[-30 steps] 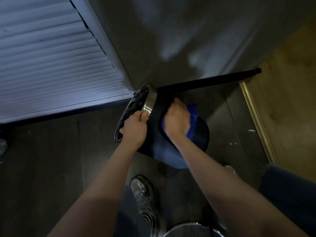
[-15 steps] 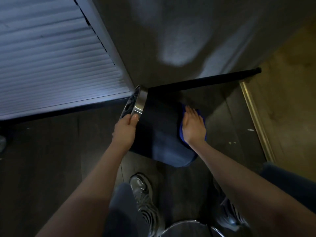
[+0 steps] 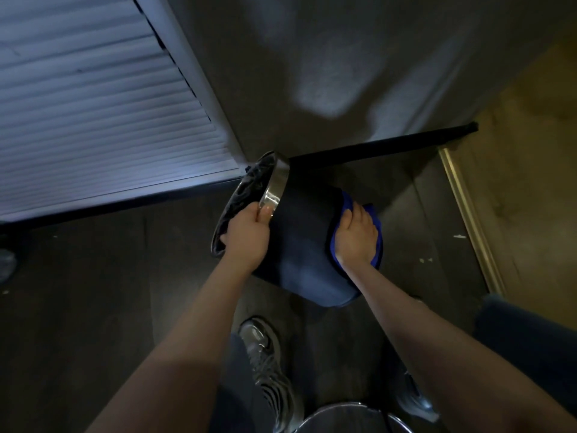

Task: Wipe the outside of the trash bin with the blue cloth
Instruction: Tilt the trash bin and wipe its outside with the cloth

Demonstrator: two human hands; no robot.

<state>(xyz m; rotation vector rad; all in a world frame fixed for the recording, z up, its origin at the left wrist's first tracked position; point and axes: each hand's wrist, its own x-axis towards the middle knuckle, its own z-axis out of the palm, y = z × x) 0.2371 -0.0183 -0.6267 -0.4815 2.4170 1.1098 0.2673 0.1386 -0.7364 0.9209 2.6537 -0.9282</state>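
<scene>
Since the frame half a second earlier, the right hand (image 3: 356, 240) had slid the blue cloth (image 3: 376, 237) only slightly along the far right flank of the trash bin (image 3: 299, 245), while the bin's tilt stayed much the same. That hand lay flat and open, fingers spread and palm down on the cloth, pressing it against the bin's dark side wall near the base. The left hand (image 3: 246, 237) was closed around the silver rim (image 3: 274, 187), thumb on the metal band and fingers curled over the edge into the mouth, where a dark liner (image 3: 243, 189) showed. Tipped well over, the bin had its mouth turned up and to the left, and its base was low and toward the person, over the dark floor (image 3: 93, 292). It sat just in front of a louvred door (image 3: 93, 104) and a grey wall (image 3: 312, 57). Below, a grey sneaker (image 3: 265, 354) stood on the floor between the forearms.
</scene>
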